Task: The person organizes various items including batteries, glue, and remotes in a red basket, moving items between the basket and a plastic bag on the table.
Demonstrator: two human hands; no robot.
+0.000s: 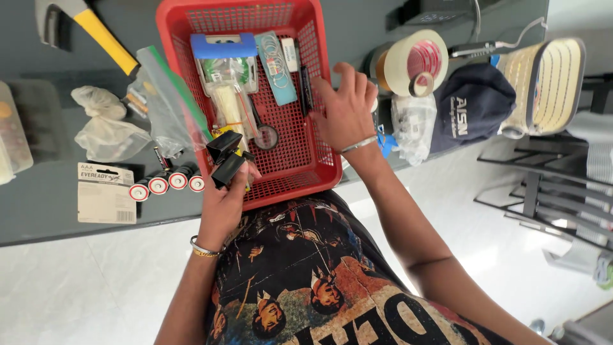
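The left hand (225, 191) has its grip closed on a black clip (226, 158) at the basket's (300, 171) near-left corner, while the right hand (345, 108) rests open and empty on its right rim.

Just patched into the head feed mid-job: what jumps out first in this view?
The red plastic basket at the middle of the dark table grabs the eye, packed with small packaged items. The left hand holds a black clip-like object at the basket's near left corner, while the right hand rests on its right rim. A yellow-handled hammer lies far left, and rolls of tape sit to the right.
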